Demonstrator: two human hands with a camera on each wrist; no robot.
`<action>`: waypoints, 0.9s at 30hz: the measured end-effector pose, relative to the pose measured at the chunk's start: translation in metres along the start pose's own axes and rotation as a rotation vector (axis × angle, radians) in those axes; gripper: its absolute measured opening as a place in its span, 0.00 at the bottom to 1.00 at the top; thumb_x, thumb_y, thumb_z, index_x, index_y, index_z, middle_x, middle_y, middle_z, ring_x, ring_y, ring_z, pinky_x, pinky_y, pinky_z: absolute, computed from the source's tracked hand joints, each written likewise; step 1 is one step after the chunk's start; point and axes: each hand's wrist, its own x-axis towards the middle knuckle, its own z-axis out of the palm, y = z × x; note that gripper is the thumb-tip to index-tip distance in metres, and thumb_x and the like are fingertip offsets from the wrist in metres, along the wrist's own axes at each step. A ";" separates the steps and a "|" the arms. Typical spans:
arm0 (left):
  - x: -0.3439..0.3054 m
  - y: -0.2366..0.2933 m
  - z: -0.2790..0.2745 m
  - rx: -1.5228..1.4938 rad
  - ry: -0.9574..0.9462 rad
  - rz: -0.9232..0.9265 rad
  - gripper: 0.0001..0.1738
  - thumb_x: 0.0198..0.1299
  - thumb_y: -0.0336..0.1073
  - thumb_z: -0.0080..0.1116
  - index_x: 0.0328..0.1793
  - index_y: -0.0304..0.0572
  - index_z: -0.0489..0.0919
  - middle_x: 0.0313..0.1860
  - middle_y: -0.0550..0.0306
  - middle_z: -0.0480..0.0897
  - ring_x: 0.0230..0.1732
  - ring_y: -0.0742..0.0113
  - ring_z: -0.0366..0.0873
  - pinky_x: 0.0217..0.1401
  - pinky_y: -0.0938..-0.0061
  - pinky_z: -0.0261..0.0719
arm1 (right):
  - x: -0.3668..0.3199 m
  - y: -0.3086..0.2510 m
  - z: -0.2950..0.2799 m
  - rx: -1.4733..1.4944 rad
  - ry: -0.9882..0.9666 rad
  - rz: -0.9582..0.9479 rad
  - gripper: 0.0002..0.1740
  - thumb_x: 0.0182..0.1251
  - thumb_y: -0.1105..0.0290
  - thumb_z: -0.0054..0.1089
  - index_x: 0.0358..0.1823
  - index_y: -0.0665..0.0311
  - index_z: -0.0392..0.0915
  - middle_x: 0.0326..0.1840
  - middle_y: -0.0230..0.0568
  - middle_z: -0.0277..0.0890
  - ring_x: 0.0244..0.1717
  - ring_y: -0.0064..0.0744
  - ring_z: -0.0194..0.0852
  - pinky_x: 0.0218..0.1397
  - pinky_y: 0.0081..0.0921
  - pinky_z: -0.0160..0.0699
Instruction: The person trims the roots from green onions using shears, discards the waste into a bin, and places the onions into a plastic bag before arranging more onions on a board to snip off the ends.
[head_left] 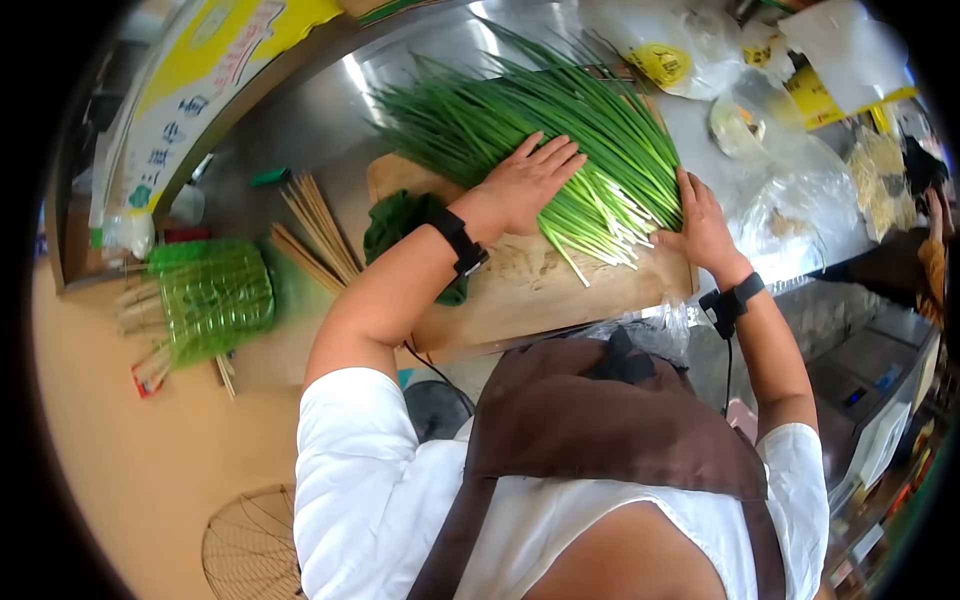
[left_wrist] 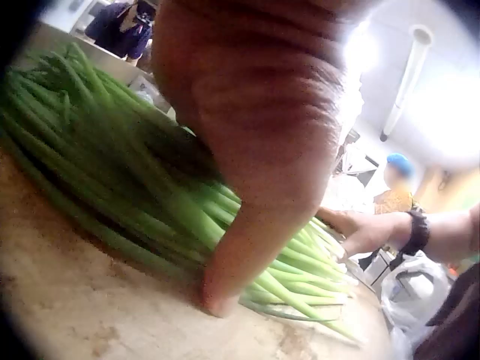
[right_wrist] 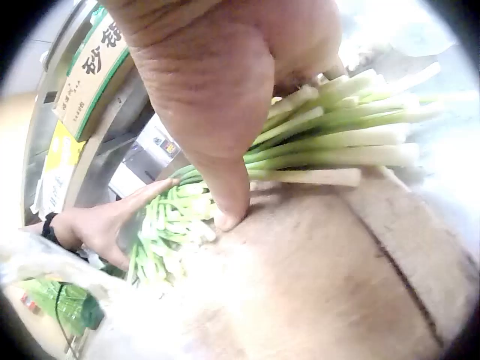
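Partly hidden scallions under left hand, grip flat, unclenched; right hand likewise, against cut ends.

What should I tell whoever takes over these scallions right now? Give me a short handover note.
Left hand: open, pressing flat on top of the scallions.
Right hand: open, fingers against the bundle's side near the white ends.
Scallions lie in one bundle on the board, green tops reaching onto the counter.
Done: bundle gathered, white ends mostly level.
Left: nothing looks sliced yet, and no knife is in view.
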 end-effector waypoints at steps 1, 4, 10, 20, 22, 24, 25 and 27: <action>0.001 -0.001 -0.002 -0.014 -0.016 0.006 0.55 0.41 0.36 0.67 0.78 0.38 0.53 0.78 0.44 0.55 0.80 0.52 0.47 0.82 0.55 0.40 | 0.000 0.006 0.001 0.047 0.000 0.015 0.53 0.48 0.62 0.73 0.73 0.70 0.52 0.66 0.61 0.62 0.66 0.61 0.61 0.67 0.44 0.64; 0.004 -0.007 -0.006 -0.076 -0.083 -0.021 0.57 0.38 0.41 0.70 0.78 0.38 0.54 0.76 0.45 0.58 0.78 0.48 0.50 0.81 0.55 0.44 | 0.002 0.028 0.002 0.182 0.004 0.048 0.47 0.54 0.66 0.68 0.73 0.68 0.53 0.65 0.58 0.64 0.62 0.58 0.65 0.64 0.40 0.69; 0.013 -0.014 0.009 0.048 0.045 -0.049 0.58 0.37 0.47 0.73 0.78 0.47 0.57 0.72 0.43 0.61 0.74 0.44 0.55 0.77 0.53 0.50 | 0.026 0.024 -0.014 0.034 -0.035 0.111 0.38 0.55 0.65 0.63 0.67 0.66 0.61 0.52 0.56 0.73 0.48 0.56 0.76 0.49 0.44 0.77; 0.000 0.030 0.016 -0.020 0.055 -0.188 0.48 0.39 0.52 0.72 0.69 0.47 0.69 0.55 0.44 0.73 0.58 0.45 0.68 0.64 0.53 0.62 | 0.071 -0.010 0.015 0.122 -0.032 -0.279 0.32 0.56 0.67 0.61 0.64 0.65 0.67 0.48 0.52 0.77 0.45 0.53 0.78 0.47 0.42 0.78; -0.005 0.060 0.022 -0.012 0.046 -0.228 0.45 0.39 0.52 0.72 0.66 0.45 0.71 0.54 0.44 0.73 0.56 0.46 0.69 0.62 0.54 0.63 | 0.074 -0.022 0.013 0.125 -0.083 -0.376 0.32 0.56 0.66 0.61 0.65 0.64 0.67 0.50 0.50 0.76 0.45 0.52 0.78 0.47 0.42 0.78; -0.012 0.092 0.029 -0.006 0.051 -0.291 0.44 0.39 0.51 0.72 0.64 0.43 0.72 0.53 0.44 0.73 0.55 0.47 0.69 0.62 0.54 0.63 | 0.072 -0.029 0.017 0.086 -0.191 -0.439 0.37 0.57 0.65 0.62 0.69 0.64 0.62 0.54 0.49 0.72 0.45 0.55 0.76 0.47 0.43 0.77; -0.015 0.107 0.034 -0.003 0.064 -0.330 0.44 0.39 0.51 0.72 0.64 0.42 0.71 0.53 0.43 0.73 0.55 0.47 0.69 0.62 0.54 0.63 | 0.071 -0.030 0.018 0.100 -0.188 -0.481 0.37 0.56 0.65 0.62 0.69 0.64 0.62 0.54 0.49 0.72 0.45 0.54 0.76 0.46 0.43 0.77; -0.018 0.119 0.037 0.008 0.098 -0.390 0.45 0.38 0.51 0.73 0.64 0.41 0.71 0.54 0.43 0.73 0.55 0.47 0.69 0.62 0.54 0.63 | 0.066 -0.032 0.018 0.128 -0.188 -0.560 0.38 0.56 0.66 0.63 0.69 0.64 0.62 0.54 0.48 0.72 0.45 0.54 0.77 0.45 0.42 0.77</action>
